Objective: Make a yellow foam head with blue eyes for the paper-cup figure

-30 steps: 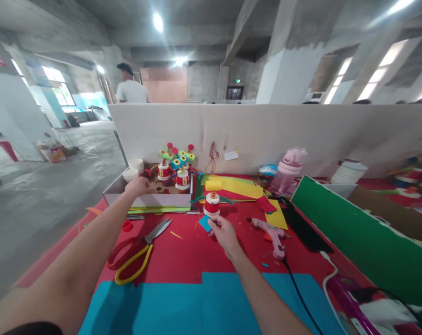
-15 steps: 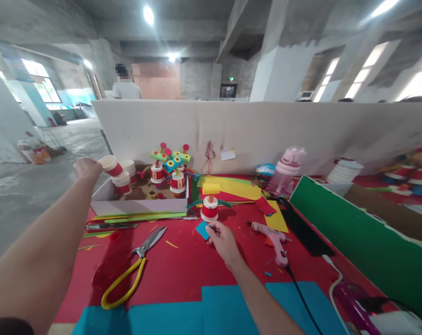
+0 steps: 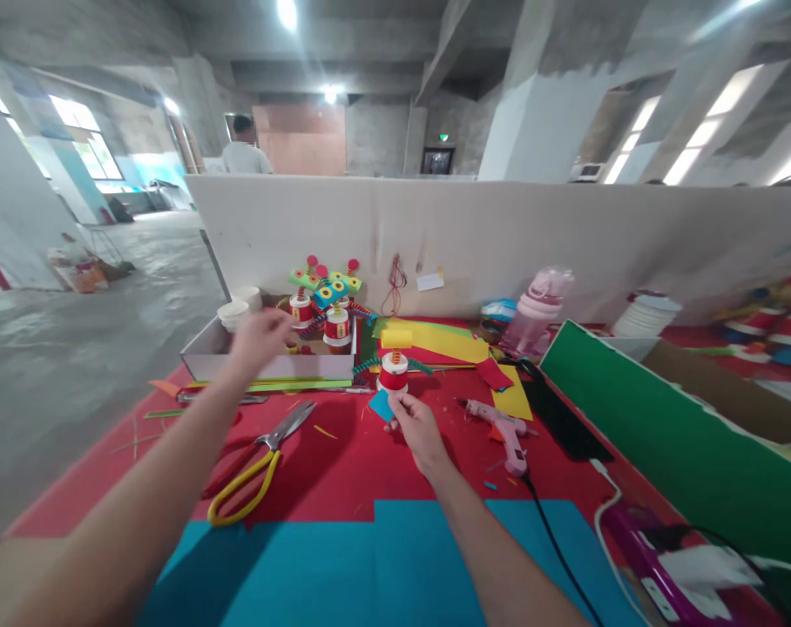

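Between its fingertips my right hand [image 3: 415,428] pinches a small blue paper square [image 3: 382,405], just in front of a paper-cup figure [image 3: 394,374] with a yellow roll on top and green spiral arms. My left hand [image 3: 263,335] hangs over the front of a white box [image 3: 271,367], blurred; whether its fingers hold anything is hard to see. Inside the box stand several finished cup figures [image 3: 336,329] and, at its left end, stacked paper cups [image 3: 233,313]. Yellow-handled scissors [image 3: 265,461] lie open on the red table.
A pink glue gun [image 3: 506,428] lies right of my right hand, its cord trailing forward. Beyond it are a black phone [image 3: 565,414], a green box wall [image 3: 670,444] and a pink bottle [image 3: 536,313]. Blue sheets [image 3: 304,566] cover the near edge. A person [image 3: 245,152] is behind the partition.
My left hand has come rightward from the stacked cups to the middle of the box front. A cup near that hand is no longer seen tilted there. The view has shifted slightly.
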{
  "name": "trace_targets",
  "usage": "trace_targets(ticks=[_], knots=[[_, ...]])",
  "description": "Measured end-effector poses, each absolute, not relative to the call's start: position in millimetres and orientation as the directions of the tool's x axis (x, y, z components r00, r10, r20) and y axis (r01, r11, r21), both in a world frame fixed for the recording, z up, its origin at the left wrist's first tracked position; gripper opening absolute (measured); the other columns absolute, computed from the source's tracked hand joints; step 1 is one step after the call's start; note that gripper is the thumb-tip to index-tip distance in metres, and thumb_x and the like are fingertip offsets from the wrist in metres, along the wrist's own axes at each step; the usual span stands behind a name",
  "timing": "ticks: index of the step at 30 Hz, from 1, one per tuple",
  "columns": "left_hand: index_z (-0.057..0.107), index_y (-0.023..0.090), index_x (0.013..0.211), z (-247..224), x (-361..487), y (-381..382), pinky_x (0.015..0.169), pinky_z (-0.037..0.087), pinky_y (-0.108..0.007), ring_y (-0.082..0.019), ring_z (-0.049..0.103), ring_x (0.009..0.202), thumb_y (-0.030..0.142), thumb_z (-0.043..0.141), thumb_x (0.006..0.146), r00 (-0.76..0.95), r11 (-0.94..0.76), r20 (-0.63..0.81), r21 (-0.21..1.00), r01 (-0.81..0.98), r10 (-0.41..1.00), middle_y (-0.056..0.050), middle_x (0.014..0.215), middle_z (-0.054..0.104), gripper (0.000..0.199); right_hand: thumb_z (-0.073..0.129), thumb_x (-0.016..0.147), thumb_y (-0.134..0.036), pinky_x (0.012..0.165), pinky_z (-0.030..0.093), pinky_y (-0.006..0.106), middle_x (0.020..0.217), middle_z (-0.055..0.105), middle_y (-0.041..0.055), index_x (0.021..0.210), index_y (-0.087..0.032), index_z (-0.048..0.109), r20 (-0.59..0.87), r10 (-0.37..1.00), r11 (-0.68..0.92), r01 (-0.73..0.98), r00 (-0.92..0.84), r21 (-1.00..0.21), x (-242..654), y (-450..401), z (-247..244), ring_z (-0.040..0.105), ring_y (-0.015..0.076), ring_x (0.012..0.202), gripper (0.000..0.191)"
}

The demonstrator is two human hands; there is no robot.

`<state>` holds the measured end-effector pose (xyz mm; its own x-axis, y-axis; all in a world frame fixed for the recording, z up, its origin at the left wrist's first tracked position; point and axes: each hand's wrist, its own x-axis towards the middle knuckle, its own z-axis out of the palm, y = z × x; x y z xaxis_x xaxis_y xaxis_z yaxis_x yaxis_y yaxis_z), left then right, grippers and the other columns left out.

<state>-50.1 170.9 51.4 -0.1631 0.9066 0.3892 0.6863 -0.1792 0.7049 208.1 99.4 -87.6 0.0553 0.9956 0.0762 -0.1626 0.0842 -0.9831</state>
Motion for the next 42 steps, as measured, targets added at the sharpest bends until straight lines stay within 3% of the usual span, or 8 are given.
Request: trace_targets(ticks=[2, 4, 9, 18, 24, 28, 33, 42], knots=[[0.066, 0.018, 0.086, 20.7, -4.0, 143.1, 0.049, 0.036, -0.020, -0.009, 0.047, 0.048, 0.042, 0.047, 0.084, 0.154, -0.315, 0.281, 0.727, 0.610, 0.947, 0.003, 0.061, 0.061, 0.031, 0.061, 0.073, -0.051, 0.053, 0.048, 0.025, 0.051, 0.045, -0.0058, 0.079, -0.018, 0.062, 0.099, 0.994, 0.106, -0.176, 0.044, -0.979, 207.4, 98.7, -85.8, 0.043, 0.0090, 0.048, 0.033], [0.065, 0.019, 0.084, -6.8, 35.3, 121.4, 0.049, 0.036, -0.021, -0.009, 0.048, 0.048, 0.045, 0.043, 0.085, 0.249, -0.356, 0.261, 0.773, 0.524, 0.933, 0.003, 0.061, 0.060, 0.035, 0.062, 0.072, -0.051, 0.053, 0.048, 0.024, 0.057, 0.049, -0.0040, 0.077, -0.018, 0.061, 0.136, 0.991, 0.136, -0.163, 0.014, -0.977, 206.7, 97.8, -83.6, 0.045, 0.0096, 0.051, 0.034], [0.062, 0.019, 0.077, -50.1, 75.9, 103.6, 0.058, 0.040, -0.021, -0.012, 0.054, 0.064, 0.039, 0.053, 0.080, 0.220, -0.386, 0.331, 0.876, 0.290, 0.918, 0.001, 0.068, 0.061, 0.022, 0.066, 0.068, -0.050, 0.054, 0.046, 0.023, 0.065, 0.055, -0.0014, 0.073, -0.018, 0.058, 0.186, 0.982, 0.181, -0.152, -0.021, -0.972, 206.8, 97.1, -81.6, 0.050, 0.0121, 0.059, 0.033], [0.050, 0.019, 0.075, -77.0, 63.7, 105.6, 0.040, 0.035, -0.019, -0.008, 0.045, 0.039, 0.045, 0.054, 0.079, 0.230, -0.244, 0.212, 0.962, 0.122, 0.950, 0.006, 0.050, 0.052, 0.027, 0.062, 0.073, -0.050, 0.055, 0.041, 0.023, 0.060, 0.056, -0.0015, 0.073, -0.018, 0.061, 0.235, 0.971, 0.234, 0.029, 0.047, -0.972, 210.6, 99.1, -85.4, 0.049, 0.0120, 0.057, 0.032], [0.050, 0.019, 0.081, -76.2, 65.2, 104.0, 0.040, 0.038, -0.019, -0.008, 0.049, 0.040, 0.047, 0.057, 0.077, 0.195, -0.177, 0.174, 0.984, -0.003, 0.965, 0.005, 0.053, 0.058, 0.030, 0.052, 0.079, -0.055, 0.057, 0.044, 0.023, 0.066, 0.057, 0.0006, 0.072, -0.016, 0.061, 0.152, 0.981, 0.171, -0.168, 0.121, -0.971, 214.6, 97.8, -77.7, 0.053, 0.0106, 0.058, 0.040], [0.051, 0.018, 0.081, -74.7, 64.2, 103.8, 0.040, 0.040, -0.020, -0.009, 0.051, 0.042, 0.048, 0.062, 0.074, 0.172, -0.128, 0.139, 0.989, -0.077, 0.975, 0.003, 0.054, 0.060, 0.032, 0.067, 0.068, -0.051, 0.055, 0.046, 0.023, 0.066, 0.057, -0.0013, 0.078, -0.017, 0.059, 0.119, 0.991, 0.127, -0.164, 0.059, -0.978, 213.0, 97.3, -75.7, 0.052, 0.0107, 0.057, 0.036], [0.052, 0.018, 0.080, -72.5, 65.6, 102.5, 0.040, 0.040, -0.019, -0.009, 0.051, 0.041, 0.048, 0.063, 0.073, 0.180, -0.119, 0.134, 0.988, -0.094, 0.974, 0.004, 0.053, 0.059, 0.033, 0.064, 0.070, -0.049, 0.056, 0.046, 0.024, 0.071, 0.061, -0.0001, 0.086, -0.019, 0.060, 0.121, 0.992, 0.126, -0.136, 0.046, -0.983, 211.6, 97.4, -77.7, 0.054, 0.0120, 0.059, 0.034], [0.053, 0.018, 0.070, -74.2, 63.6, 103.3, 0.041, 0.039, -0.018, -0.008, 0.048, 0.039, 0.050, 0.058, 0.077, 0.245, -0.178, 0.163, 0.983, 0.040, 0.956, 0.006, 0.049, 0.051, 0.033, 0.059, 0.074, -0.041, 0.061, 0.041, 0.023, 0.066, 0.059, -0.0009, 0.070, -0.018, 0.062, 0.284, 0.958, 0.286, 0.126, -0.035, -0.950, 212.9, 97.1, -81.6, 0.051, 0.0132, 0.064, 0.023]])
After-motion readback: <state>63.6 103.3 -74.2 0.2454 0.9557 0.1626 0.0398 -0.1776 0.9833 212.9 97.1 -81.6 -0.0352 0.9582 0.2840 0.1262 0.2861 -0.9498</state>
